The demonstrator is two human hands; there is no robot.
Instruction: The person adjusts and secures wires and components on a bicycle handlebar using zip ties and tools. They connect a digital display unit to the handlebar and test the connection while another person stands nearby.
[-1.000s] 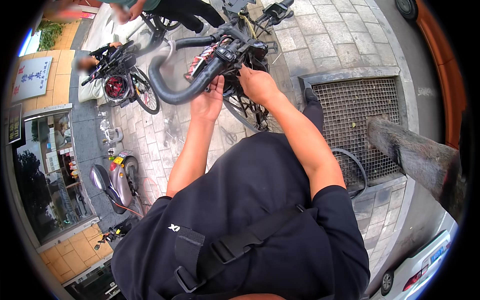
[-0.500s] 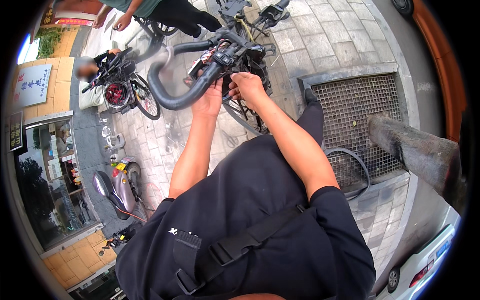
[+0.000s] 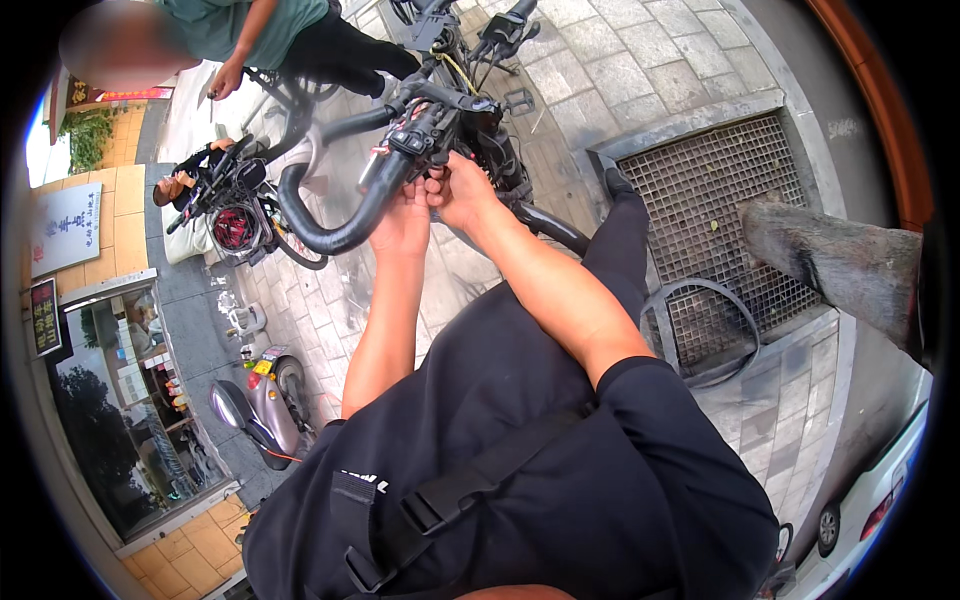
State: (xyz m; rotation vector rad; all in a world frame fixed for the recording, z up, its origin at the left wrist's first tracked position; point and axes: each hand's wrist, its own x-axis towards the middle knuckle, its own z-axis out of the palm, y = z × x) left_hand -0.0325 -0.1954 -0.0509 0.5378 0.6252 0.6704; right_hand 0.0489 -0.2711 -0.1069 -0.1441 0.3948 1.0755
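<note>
A black bicycle handlebar (image 3: 345, 232) with wrapped, curved ends reaches toward me at the upper middle. Beneath its near grip, my left hand (image 3: 402, 222) is palm up, its curled fingers partly hidden behind the bar. My right hand (image 3: 463, 192) is right beside it, the fingers bent in a pinch close to the left fingertips. What they hold between them is too small and covered to make out. Just above the hands, a dark clamp-and-lever cluster (image 3: 425, 128) sits on the bar. The bicycle's lower parts lie in shadow behind my right hand.
Beside my foot is a metal floor grate (image 3: 700, 190) with a loose tire (image 3: 705, 300) across its edge. A wooden post (image 3: 830, 260) rises at right. A person in a green shirt (image 3: 285, 35) stands beyond the bicycle. A scooter (image 3: 265, 405) and another bicycle (image 3: 235, 225) stand left.
My hands have come closer together under the handlebar, the right one moving left. The view has shifted, and the person in green shows more fully.
</note>
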